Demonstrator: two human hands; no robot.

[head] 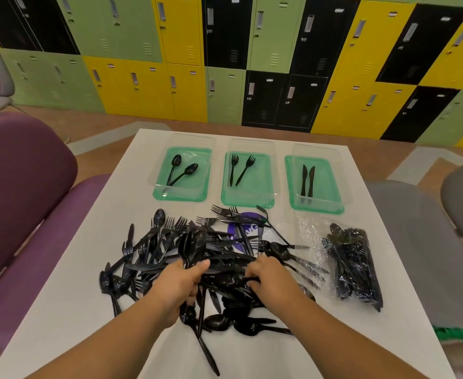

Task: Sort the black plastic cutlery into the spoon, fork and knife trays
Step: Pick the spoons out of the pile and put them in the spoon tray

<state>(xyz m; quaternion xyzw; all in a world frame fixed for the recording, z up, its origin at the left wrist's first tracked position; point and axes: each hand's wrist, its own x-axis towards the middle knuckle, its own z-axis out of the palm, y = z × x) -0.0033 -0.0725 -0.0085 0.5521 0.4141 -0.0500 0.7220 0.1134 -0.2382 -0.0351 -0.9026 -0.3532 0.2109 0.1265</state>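
A big heap of black plastic cutlery covers the middle of the white table. My left hand is closed around a bunch of spoons that stick up out of its fist. My right hand pinches a spoon lying in the heap. Three green trays stand in a row at the far side: the spoon tray holds two spoons, the fork tray two forks, the knife tray two knives.
A clear plastic bag with bundled black cutlery lies at the right of the heap. A purple chair stands left of the table, a grey one right. Lockers line the far wall.
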